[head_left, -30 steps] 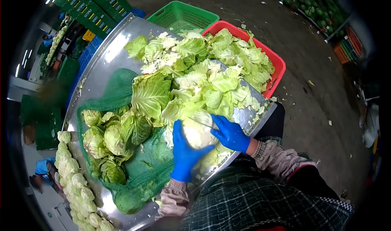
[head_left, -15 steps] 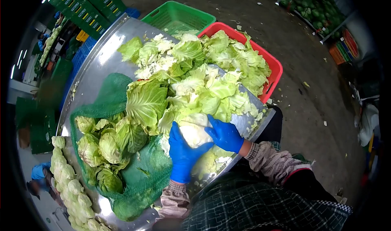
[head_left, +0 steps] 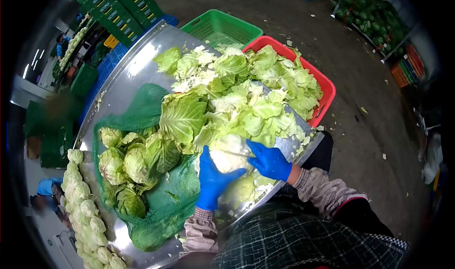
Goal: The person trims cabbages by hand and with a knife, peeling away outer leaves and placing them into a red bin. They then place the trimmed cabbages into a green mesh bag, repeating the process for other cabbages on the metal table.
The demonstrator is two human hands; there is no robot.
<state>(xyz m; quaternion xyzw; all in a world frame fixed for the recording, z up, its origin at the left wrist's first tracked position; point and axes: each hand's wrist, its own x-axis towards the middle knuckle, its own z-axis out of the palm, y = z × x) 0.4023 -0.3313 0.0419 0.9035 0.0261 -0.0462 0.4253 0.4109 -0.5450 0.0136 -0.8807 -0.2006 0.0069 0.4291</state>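
A pale, trimmed cabbage (head_left: 230, 161) rests at the near edge of the metal table. My left hand (head_left: 213, 180), in a blue glove, cups it from the left and below, with thumb and fingers spread around it. My gloved right hand (head_left: 270, 161) is on its right side, fingers closed on a thin knife (head_left: 233, 153) whose narrow blade lies across the cabbage top. The knife's handle is hidden in the glove. Loose outer leaves (head_left: 246, 115) are heaped just beyond both hands. To the left, a green mesh bag (head_left: 182, 186) holds several untrimmed cabbages (head_left: 137, 164).
A red crate (head_left: 327, 91) full of leaves and a green crate (head_left: 220, 25) stand against the far side of the steel table (head_left: 128, 65). A row of trimmed cabbages (head_left: 80, 198) lines the left edge. Stacked green crates (head_left: 116, 13) rise behind. Leaf scraps dot the floor.
My right hand has drawn slightly right and down from the cabbage, and the thin blade now shows across its top. My left hand keeps its hold. The whole view has shifted slightly.
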